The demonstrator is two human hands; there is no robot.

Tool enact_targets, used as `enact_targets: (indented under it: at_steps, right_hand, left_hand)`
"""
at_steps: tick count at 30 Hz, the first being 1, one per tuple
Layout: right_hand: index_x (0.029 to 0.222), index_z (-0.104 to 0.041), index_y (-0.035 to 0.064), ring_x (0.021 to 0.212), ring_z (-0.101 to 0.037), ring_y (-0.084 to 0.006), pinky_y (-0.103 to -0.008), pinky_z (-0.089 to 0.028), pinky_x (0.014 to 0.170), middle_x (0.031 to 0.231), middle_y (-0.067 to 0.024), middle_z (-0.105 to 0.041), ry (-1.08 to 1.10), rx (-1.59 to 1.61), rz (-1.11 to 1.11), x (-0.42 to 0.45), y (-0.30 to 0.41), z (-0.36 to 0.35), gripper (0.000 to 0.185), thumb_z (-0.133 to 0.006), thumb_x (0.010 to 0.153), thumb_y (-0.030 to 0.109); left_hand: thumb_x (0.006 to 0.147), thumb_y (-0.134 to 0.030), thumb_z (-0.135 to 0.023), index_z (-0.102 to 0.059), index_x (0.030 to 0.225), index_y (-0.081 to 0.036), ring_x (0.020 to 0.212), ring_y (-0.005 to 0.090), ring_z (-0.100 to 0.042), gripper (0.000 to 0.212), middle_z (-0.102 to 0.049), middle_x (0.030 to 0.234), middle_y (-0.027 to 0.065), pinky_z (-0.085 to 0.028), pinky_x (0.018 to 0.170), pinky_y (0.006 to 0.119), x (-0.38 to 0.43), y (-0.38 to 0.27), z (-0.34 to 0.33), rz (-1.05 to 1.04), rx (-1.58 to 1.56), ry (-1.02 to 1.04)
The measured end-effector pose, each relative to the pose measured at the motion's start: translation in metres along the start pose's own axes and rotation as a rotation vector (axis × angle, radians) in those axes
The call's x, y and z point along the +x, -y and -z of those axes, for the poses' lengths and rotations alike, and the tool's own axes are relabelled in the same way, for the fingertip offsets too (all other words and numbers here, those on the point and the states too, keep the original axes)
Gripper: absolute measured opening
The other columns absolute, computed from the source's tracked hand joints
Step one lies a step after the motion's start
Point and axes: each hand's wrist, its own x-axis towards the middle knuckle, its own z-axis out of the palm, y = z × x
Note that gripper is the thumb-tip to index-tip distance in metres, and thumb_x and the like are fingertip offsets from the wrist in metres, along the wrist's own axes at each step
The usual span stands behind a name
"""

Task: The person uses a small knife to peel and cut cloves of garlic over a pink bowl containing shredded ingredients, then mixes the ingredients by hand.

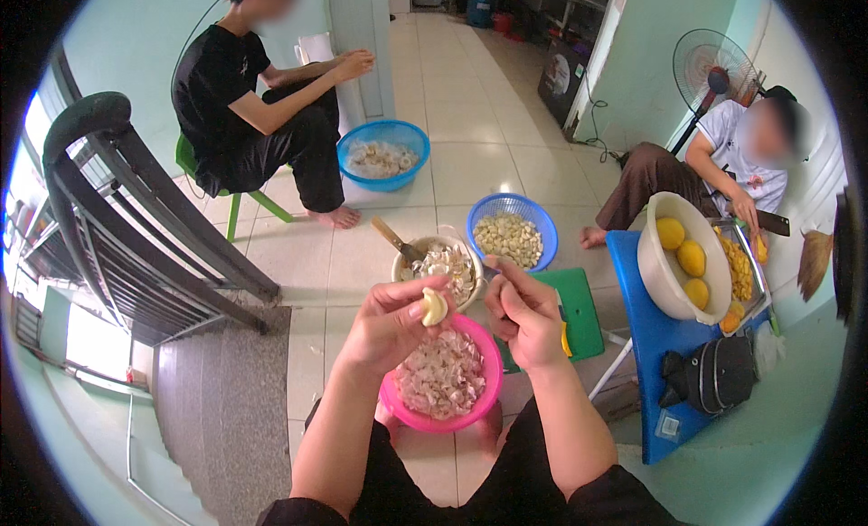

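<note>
My left hand (400, 316) pinches a pale, peeled garlic clove (434, 307) between thumb and fingers. Beside it, to the right, my right hand (525, 312) is curled around something mostly hidden, perhaps a small knife whose dark tip shows near the fingers. Below both hands a pink basin (498, 363) holds a heap of papery garlic skins (444, 380). Just beyond them stands a cream bowl (397, 271) with more skins and a wooden-handled knife (390, 234) lying in it. Farther out, a blue plastic colander (553, 231) contains many peeled cloves (508, 240).
A green stool (583, 316) stands right of my hands. The blue table (624, 254) bears a basin (661, 292) of yellow fruit and a black bag (722, 373). Two co-workers sit left and right, the right one with a cleaver (773, 223). A blue basin (424, 153) stands ahead; stairs (210, 397) descend left.
</note>
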Motion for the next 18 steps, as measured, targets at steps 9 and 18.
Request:
enact_targets:
  at_steps: [9, 18]
  right_hand:
    - [0.124, -0.063, 0.0202, 0.099, -0.065, -0.032, -0.0401, -0.049, 0.084, 0.112, -0.0145, -0.066, 0.313, -1.508, -0.594, 0.003, -0.031, 0.032, 0.034, -0.054, 0.091, 0.02]
    - [0.133, -0.055, 0.0189, 0.099, -0.062, -0.0372, -0.0446, -0.048, 0.085, 0.107, -0.021, -0.065, 0.226, -1.357, -0.476, 0.008, -0.028, 0.026, 0.039, -0.046, 0.095, 0.019]
  left_hand:
    - [0.09, -0.003, -0.059, -0.057, 0.123, 0.004, 0.093, 0.0253, -0.062, 0.034, -0.063, 0.109, 0.0168, -0.053, 0.078, 0.031, 0.005, 0.001, 0.009, -0.129, -0.012, -0.157]
    - [0.09, 0.001, -0.056, -0.056, 0.125, 0.002, 0.1, 0.0285, -0.064, 0.034, -0.061, 0.119, 0.019, -0.055, 0.084, 0.036, 0.002, -0.002, 0.013, -0.138, -0.04, -0.136]
